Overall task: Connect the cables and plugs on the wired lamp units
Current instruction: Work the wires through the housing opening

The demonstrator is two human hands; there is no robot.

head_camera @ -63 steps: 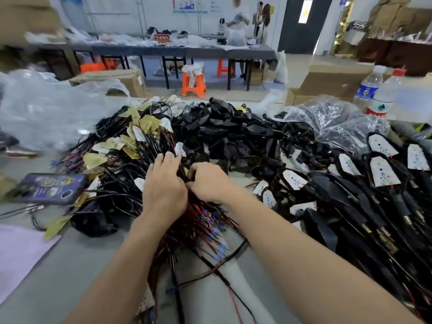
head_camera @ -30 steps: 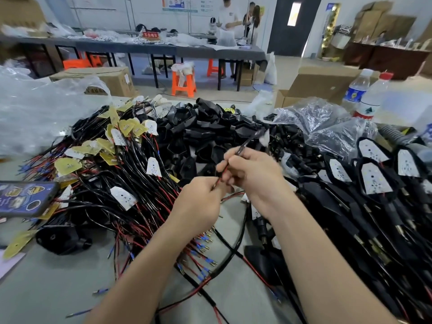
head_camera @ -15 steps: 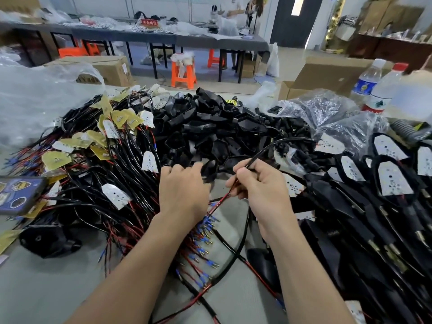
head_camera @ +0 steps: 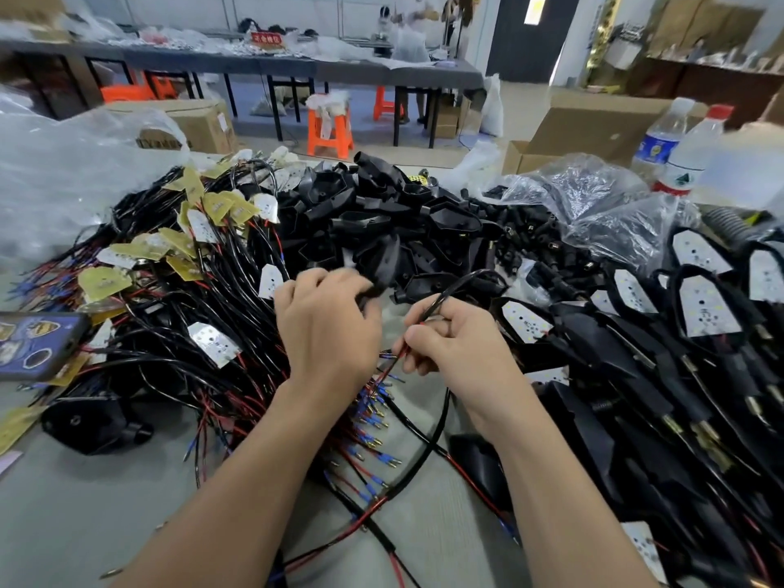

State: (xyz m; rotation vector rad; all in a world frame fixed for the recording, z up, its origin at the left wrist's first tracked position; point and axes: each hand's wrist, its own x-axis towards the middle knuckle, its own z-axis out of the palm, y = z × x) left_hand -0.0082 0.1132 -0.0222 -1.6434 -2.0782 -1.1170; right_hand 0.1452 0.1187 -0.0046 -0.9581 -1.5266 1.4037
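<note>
My left hand (head_camera: 326, 328) grips a black plastic lamp housing (head_camera: 384, 265) at the near edge of the pile of black housings (head_camera: 394, 218). My right hand (head_camera: 456, 345) pinches a black sheathed cable (head_camera: 464, 284) whose red and black leads stick out below the fingers, close to the left hand. A tangle of wired LED boards (head_camera: 182, 265) with red, black and blue-tipped leads lies on the left. Assembled lamp units (head_camera: 700, 316) with white boards fill the right side.
A phone (head_camera: 38, 345) lies at the left edge on the grey table (head_camera: 85, 511). A loose black housing (head_camera: 91, 422) sits near it. Clear plastic bags (head_camera: 594, 197), two water bottles (head_camera: 679, 146) and cardboard boxes stand behind the piles.
My left hand has reached forward from the wire bundle and taken hold of a black housing. The right hand keeps its grip on the cable and has barely moved.
</note>
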